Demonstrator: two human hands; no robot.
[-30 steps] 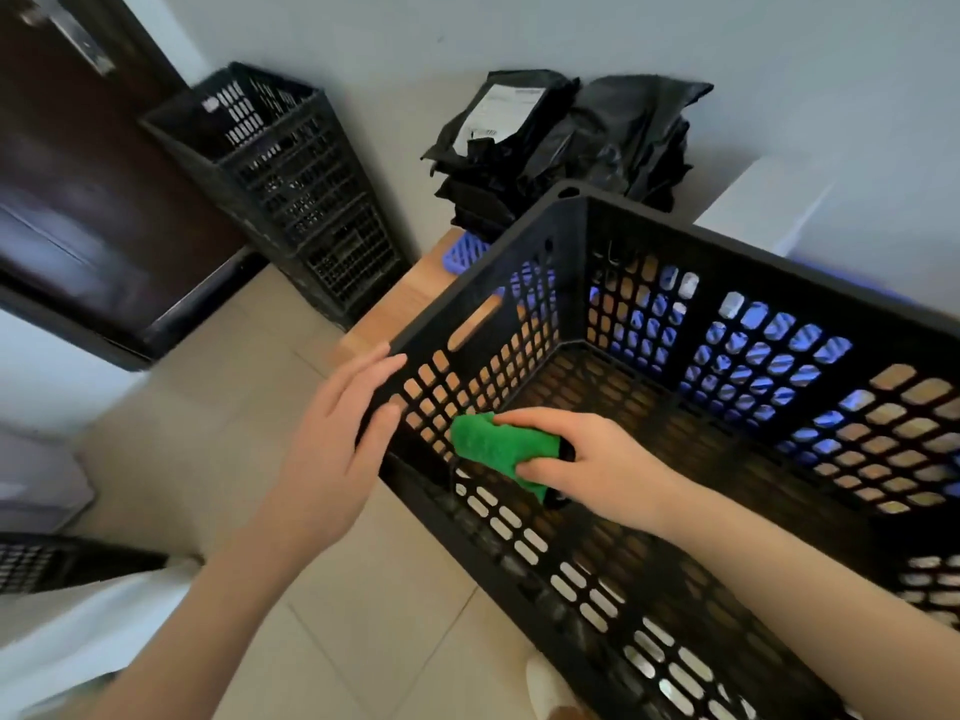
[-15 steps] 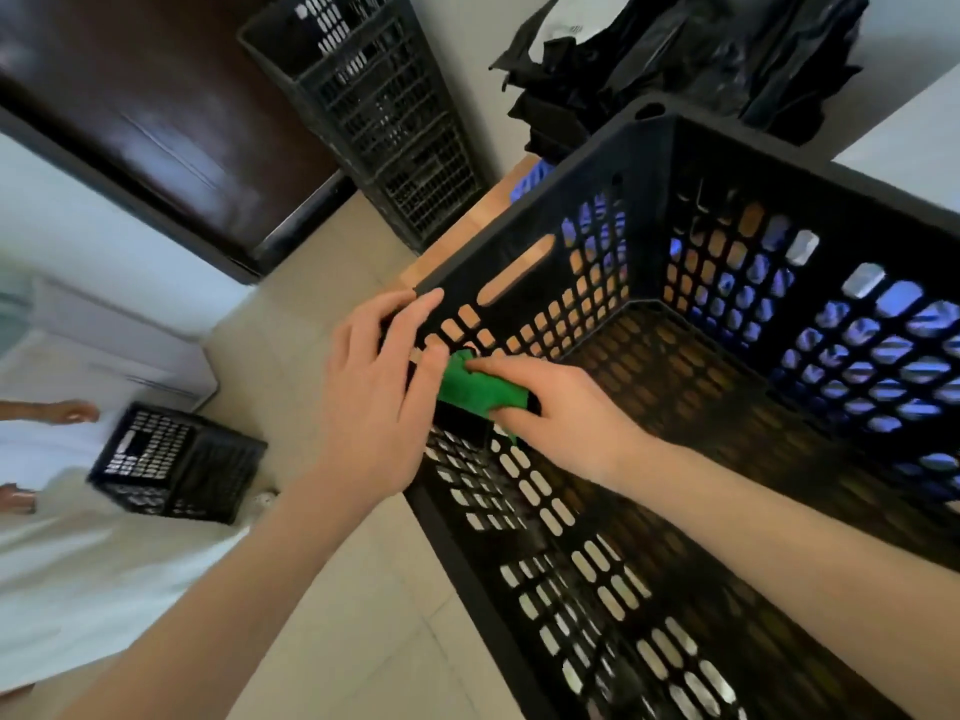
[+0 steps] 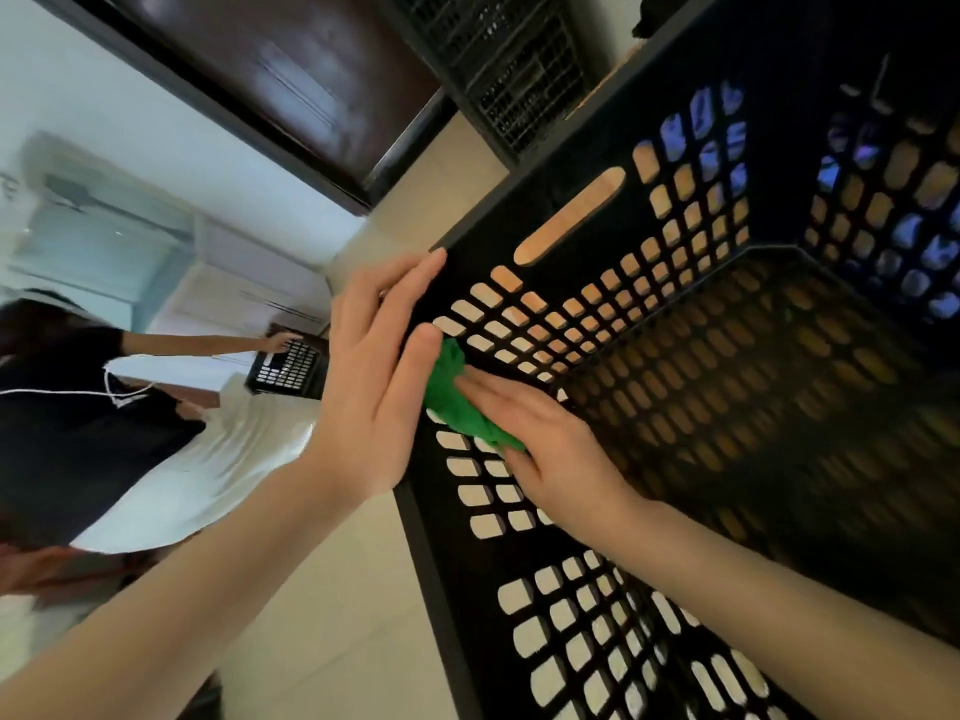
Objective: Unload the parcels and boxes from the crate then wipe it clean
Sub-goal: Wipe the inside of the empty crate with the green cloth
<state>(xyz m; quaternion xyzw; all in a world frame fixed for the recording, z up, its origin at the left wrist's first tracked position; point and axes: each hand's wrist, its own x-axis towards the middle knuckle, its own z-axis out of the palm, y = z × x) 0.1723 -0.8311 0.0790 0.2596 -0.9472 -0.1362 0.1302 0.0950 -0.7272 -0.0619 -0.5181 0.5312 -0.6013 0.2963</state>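
Nearest us, low in the frame, the near wall of the black crate (image 3: 452,563) runs down toward the bottom edge, and nothing lies inside it. At the centre, our right hand (image 3: 550,449) lies inside the crate's near left corner, fingers almost straight, pressing a green cloth (image 3: 452,397) against the lattice; we cannot tell whether the thumb pinches it. Just left of it, our left hand (image 3: 374,397) rests flat on the outside of that corner, fingers straight, holding nothing, its thumb touching the cloth.

Compared with 0.5 s ago, the view has tilted and drawn closer, the right fingers have flattened over the cloth, and the left hand stays at the corner.

Farther off, at the left edge, another person (image 3: 78,407) reaches to a small crate (image 3: 285,366). At the top stand stacked crates (image 3: 509,70) beside a dark door (image 3: 291,70).
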